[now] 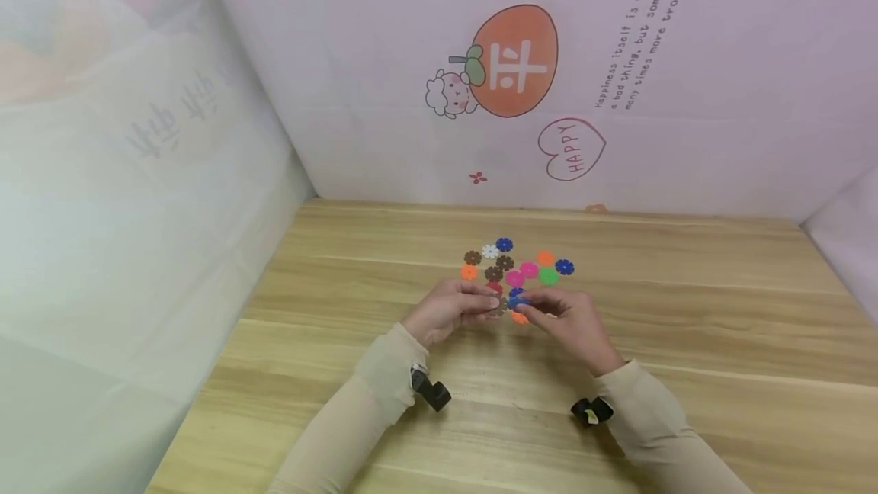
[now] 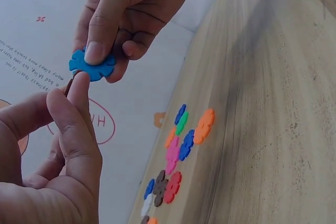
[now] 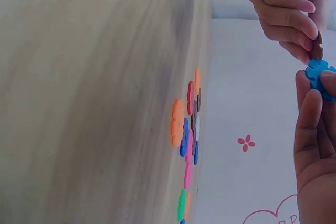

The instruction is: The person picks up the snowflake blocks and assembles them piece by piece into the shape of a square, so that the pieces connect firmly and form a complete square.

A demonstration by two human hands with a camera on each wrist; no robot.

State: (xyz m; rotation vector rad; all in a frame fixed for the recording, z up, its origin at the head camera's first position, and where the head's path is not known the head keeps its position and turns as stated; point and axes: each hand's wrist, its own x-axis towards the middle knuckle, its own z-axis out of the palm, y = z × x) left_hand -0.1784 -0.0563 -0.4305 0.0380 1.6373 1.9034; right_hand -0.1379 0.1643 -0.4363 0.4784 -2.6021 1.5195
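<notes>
My left hand (image 1: pixel 449 311) pinches a brown notched snowflake disc (image 3: pixel 317 50) between thumb and fingers. Opposite it, my right hand (image 1: pixel 571 325) pinches a blue snowflake disc (image 2: pixel 93 70) with the thumb on its flat face. The two discs touch at their edges at an angle, held above the table; whether their slots interlock cannot be told. Under and behind the hands lie loose discs, among them a red disc (image 1: pixel 494 288), an orange disc (image 1: pixel 520 318) and a pink disc (image 1: pixel 515 278). Fingers cover much of the brown disc.
On the wood-grain table (image 1: pixel 329 372), more discs spread just beyond the hands: a white disc (image 1: pixel 490 251), a green disc (image 1: pixel 548 276), a dark blue disc (image 1: pixel 565 267) and several others. A printed cloth (image 1: pixel 384 97) hangs behind the table, with another pale sheet (image 1: pixel 137 250) at the left.
</notes>
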